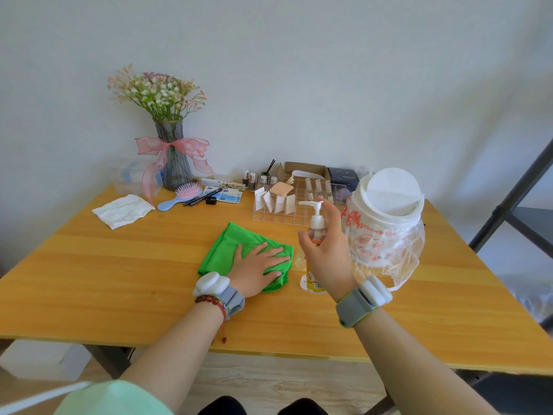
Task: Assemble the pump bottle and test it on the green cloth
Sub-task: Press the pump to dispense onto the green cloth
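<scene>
On wooden table (89, 265) — green cloth (239, 244), pump bottle (316, 226) — white wall behind.

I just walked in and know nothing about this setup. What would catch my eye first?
The green cloth mid-table, pressed flat by the left hand. Just right of it, the right hand holds a small pump bottle upright. A flower vase with a pink bow stands at the back left.
</scene>
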